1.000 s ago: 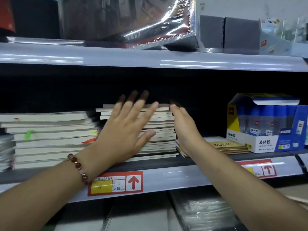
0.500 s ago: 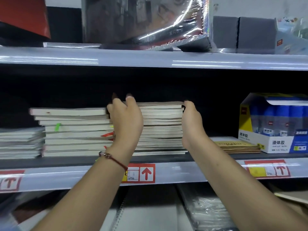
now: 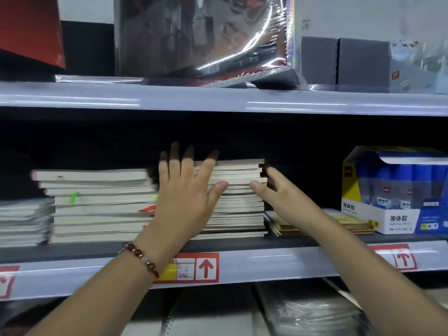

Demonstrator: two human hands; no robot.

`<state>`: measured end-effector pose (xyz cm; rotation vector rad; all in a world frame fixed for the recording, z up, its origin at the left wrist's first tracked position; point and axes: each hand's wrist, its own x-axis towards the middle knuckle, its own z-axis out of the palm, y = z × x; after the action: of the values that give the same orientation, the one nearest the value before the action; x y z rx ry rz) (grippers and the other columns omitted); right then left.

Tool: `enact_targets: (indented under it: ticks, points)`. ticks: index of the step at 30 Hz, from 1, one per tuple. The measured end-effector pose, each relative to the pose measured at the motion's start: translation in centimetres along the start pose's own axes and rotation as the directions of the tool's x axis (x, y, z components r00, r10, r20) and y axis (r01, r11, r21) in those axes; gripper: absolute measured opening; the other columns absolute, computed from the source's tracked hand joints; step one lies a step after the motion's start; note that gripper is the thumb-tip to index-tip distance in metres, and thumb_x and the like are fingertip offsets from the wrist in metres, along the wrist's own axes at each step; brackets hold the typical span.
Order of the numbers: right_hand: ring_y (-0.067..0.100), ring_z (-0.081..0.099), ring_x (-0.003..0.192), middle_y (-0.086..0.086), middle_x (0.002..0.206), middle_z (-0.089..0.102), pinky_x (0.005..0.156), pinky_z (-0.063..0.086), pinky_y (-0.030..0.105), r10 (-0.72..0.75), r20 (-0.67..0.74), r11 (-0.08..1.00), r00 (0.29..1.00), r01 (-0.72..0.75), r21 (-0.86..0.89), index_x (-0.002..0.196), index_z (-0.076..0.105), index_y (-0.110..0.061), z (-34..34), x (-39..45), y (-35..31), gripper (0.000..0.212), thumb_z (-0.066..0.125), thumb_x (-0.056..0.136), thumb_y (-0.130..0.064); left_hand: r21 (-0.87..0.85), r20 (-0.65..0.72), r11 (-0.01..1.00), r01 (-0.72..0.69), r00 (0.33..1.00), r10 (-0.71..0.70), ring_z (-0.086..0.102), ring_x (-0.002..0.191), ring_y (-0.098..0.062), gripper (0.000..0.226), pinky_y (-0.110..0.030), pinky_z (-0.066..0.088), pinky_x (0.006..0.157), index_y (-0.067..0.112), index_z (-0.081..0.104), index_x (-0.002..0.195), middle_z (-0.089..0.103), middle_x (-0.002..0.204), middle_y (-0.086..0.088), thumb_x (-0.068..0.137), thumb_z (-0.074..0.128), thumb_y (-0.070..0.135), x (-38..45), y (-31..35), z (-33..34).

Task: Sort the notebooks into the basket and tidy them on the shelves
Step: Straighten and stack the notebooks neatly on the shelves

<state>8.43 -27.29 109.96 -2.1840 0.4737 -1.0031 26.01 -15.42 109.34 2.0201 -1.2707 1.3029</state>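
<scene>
The left hand (image 3: 184, 202) lies flat with fingers spread against the front of the notebook stack (image 3: 238, 200) on the shelf (image 3: 278, 265). The right hand (image 3: 278, 197) touches the stack's right edge; its fingers are hidden, so I cannot tell its grip. A glue box (image 3: 392, 190) holds blue bottles at the right.

Right hand (image 3: 278, 197) fingers hidden behind notebook stack (image 3: 237, 202); glue box (image 3: 397, 190) cut off right.
</scene>
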Motion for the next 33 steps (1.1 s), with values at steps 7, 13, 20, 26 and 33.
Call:
enact_targets:
  ticks: [7,13,20,26,33]
  points:
    - [-0.003,0.066,0.104,-0.017,0.112,0.072,0.091,0.05,0.022,-0.003,-0.077,0.963,0.997,0.024,0.267,0.116,0.061,-0.037,1.2,0.3,0.2,0.02,0.062,0.098,-0.03,-0.028,-0.049,0.999,0.027,0.998,-0.029,0.035,0.129,-0.045,0.053,-0.062,0.009,0.117,0.022,0.045,0.138,0.052,0.122,-0.021,0.099,0.033,0.055,0.1,0.5,0.4]
    - [-0.007,0.049,0.121,-0.028,0.133,0.052,0.099,0.04,0.021,-0.008,-0.129,0.998,0.992,0.016,0.064,0.143,0.043,-0.038,1.6,-0.8,-0.6,0.044,0.051,0.1,-0.046,-0.022,0.028,1.0,-0.002,1.0,0.003,0.03,0.137,-0.047,0.058,-0.064,0.008,0.117,0.025,0.034,0.148,0.042,0.143,-0.022,0.099,0.027,0.056,-0.2,0.5,-0.1]
    - [0.015,0.054,0.124,-0.007,0.142,0.055,0.097,0.046,0.029,0.056,-0.039,0.728,0.998,-0.068,-0.683,0.145,0.049,-0.033,-4.8,-4.9,0.3,0.046,0.048,0.1,-0.047,-0.163,0.117,0.892,-0.422,0.889,0.442,0.044,0.136,-0.028,0.059,-0.047,0.032,0.114,0.026,0.047,0.146,0.05,0.147,-0.004,0.098,0.028,0.054,-4.0,0.2,-4.4]
    - [0.009,0.06,0.099,-0.011,0.119,0.067,0.083,0.048,0.027,0.17,0.025,0.671,0.985,-0.098,-0.735,0.127,0.062,-0.04,-8.1,-8.7,2.5,0.034,0.049,0.098,-0.052,-0.436,0.374,0.872,-0.221,0.837,0.399,0.048,0.113,-0.001,0.062,-0.026,0.042,0.094,0.049,0.037,0.141,0.052,0.123,0.029,0.087,0.017,0.073,-7.3,1.8,-4.5]
    - [0.009,0.055,0.11,-0.015,0.119,0.062,0.095,0.047,0.033,-0.036,0.039,0.746,0.999,0.053,-0.663,0.129,0.058,-0.035,-8.0,-11.3,4.9,0.034,0.047,0.099,-0.048,-0.322,0.278,0.924,-0.208,0.912,0.302,0.056,0.099,-0.016,0.056,-0.035,0.047,0.082,0.03,0.055,0.136,0.064,0.115,0.012,0.092,0.036,0.058,-9.4,3.6,-3.6]
